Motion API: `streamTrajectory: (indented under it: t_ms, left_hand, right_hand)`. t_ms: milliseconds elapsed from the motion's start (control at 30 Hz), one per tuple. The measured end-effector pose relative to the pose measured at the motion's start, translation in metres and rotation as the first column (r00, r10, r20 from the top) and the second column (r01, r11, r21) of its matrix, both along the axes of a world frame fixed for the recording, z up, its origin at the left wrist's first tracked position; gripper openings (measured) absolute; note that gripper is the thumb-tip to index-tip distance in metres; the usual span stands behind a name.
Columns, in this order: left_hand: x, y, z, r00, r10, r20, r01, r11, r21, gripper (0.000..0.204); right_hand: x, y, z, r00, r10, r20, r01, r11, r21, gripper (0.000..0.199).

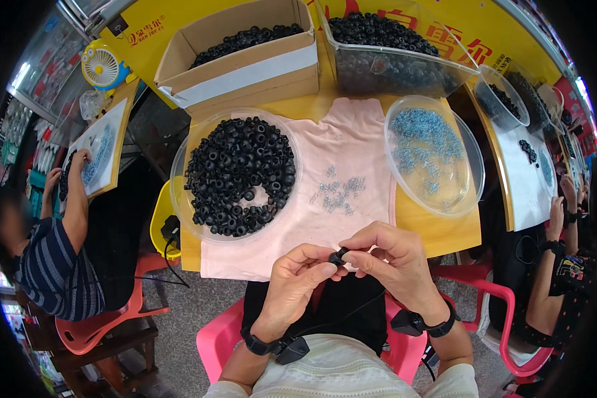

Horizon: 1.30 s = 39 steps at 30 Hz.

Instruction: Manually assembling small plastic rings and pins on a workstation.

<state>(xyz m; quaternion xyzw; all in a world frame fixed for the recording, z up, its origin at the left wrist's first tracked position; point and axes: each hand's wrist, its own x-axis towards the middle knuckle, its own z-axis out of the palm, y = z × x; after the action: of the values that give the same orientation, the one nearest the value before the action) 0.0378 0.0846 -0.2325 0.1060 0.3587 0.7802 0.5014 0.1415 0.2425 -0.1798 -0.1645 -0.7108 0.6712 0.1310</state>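
My left hand (297, 277) and my right hand (389, 257) meet just below the table's near edge, fingertips pinched together on one small black rubber ring (339, 256). Ahead on a pink cloth (351, 142) lies a small scatter of silvery metal pieces (338, 192). A clear round dish (179, 172) heaped with several black rings (240, 174) stands to the left of the cloth. To the right a tilted clear dish (458, 192) holds many silvery-blue pieces (423, 144).
A cardboard box (245, 73) and a clear plastic bin (404, 66), both full of black rings, stand at the back of the yellow table (444, 229). A person in a striped shirt (56, 265) works at left; another person's hands (564, 212) at right. Pink chairs below.
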Motion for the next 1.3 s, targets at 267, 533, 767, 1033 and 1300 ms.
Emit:
streamTrajectory:
  t_ms: [267,533,767,1033,1300]
  left_hand:
    - [0.002,0.002,-0.003,0.999,-0.008,0.045,0.009,1.0,-0.027,0.018]
    - [0.006,0.004,-0.009,0.931,-0.089,0.353,0.082,0.996,0.036,0.021]
    - [0.005,0.004,-0.008,0.962,-0.123,0.243,0.121,0.992,0.025,0.018]
    - [0.006,0.008,-0.002,0.94,-0.134,0.315,0.125,0.991,0.046,0.017]
    - [0.008,0.009,-0.001,0.908,-0.17,0.384,0.154,0.985,0.073,0.01]
  right_hand:
    - [-0.002,-0.004,0.0,0.999,0.015,-0.046,-0.005,0.98,0.2,0.015]
    - [0.002,-0.006,-0.008,0.995,-0.056,-0.078,0.067,0.986,0.154,0.013]
    - [0.006,-0.005,-0.01,0.996,-0.078,-0.042,0.074,0.993,-0.087,0.01]
    - [0.008,-0.004,-0.008,0.977,0.005,-0.213,0.099,0.875,0.475,0.029]
    - [0.011,-0.001,-0.013,0.979,0.031,-0.203,0.099,0.794,0.6,0.034]
